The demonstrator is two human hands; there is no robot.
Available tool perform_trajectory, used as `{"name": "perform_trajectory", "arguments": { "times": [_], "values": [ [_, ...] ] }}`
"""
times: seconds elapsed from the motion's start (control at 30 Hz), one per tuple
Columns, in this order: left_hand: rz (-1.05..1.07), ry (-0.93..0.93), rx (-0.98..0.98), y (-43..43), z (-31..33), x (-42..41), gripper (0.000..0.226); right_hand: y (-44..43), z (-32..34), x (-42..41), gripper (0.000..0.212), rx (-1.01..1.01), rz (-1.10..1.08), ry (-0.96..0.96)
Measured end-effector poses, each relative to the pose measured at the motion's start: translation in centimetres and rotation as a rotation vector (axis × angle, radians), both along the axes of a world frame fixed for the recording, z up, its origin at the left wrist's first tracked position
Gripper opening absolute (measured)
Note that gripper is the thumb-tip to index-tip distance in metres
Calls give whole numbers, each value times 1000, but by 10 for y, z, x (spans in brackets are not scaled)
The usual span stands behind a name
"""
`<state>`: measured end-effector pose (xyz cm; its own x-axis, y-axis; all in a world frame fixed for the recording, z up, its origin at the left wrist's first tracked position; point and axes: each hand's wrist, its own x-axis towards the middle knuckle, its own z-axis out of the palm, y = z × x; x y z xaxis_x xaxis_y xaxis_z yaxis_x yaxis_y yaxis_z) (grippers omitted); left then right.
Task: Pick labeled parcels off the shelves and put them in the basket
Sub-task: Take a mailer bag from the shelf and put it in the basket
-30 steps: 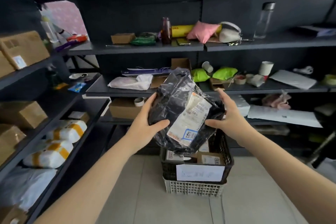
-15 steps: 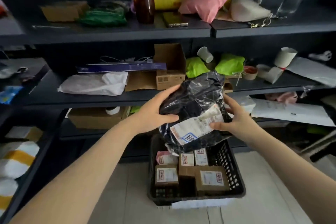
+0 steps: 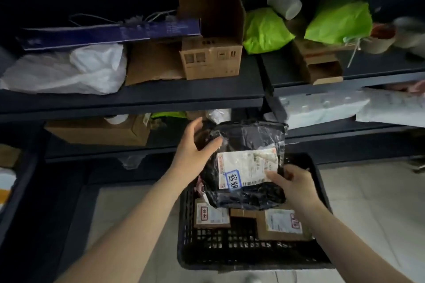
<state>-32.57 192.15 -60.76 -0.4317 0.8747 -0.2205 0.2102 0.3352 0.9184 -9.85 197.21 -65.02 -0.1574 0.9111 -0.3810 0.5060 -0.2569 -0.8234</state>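
Observation:
A black plastic parcel [image 3: 243, 142] with a white shipping label and a blue-edged sticker lies over the far half of the black basket [image 3: 230, 257] on the floor. My left hand [image 3: 195, 151] grips its upper left corner. Its lower right edge, beside the label, is held by my right hand [image 3: 292, 181]. Under and in front of the parcel, labeled cardboard boxes [image 3: 279, 225] sit in the basket, partly hidden by it.
Dark shelves [image 3: 147, 99] stand right behind the basket. They carry a white bag [image 3: 69, 71], open cardboard boxes [image 3: 211, 57], green bags [image 3: 264, 30], a paper cup [image 3: 284, 0] and white padded mailers [image 3: 326, 108]. Pale floor tiles [image 3: 368, 202] flank the basket.
Both hands have lowered the black parcel from chest height down onto the basket. The view has moved closer and tilted downward.

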Motion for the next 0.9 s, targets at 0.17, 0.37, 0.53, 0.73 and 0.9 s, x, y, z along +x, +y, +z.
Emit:
{"name": "perform_trajectory", "arguments": {
  "times": [0.17,0.37,0.53,0.73,0.9],
  "values": [
    [-11,-7,-251,-25,-97,-4,48,-12,-97,-2,38,-188,-27,-79],
    [-50,87,-400,-60,-168,7,43,-27,-165,-2,22,-289,-126,-122],
    [11,99,-381,-58,-188,1,61,-23,-189,-26,30,-330,-29,-100],
    [-67,531,-274,-59,-201,-21,64,-18,-217,-80,20,-416,29,20],
    [-212,817,-272,-65,-230,-20,65,-16,-245,-95,16,-396,108,-36]
  ]
}}
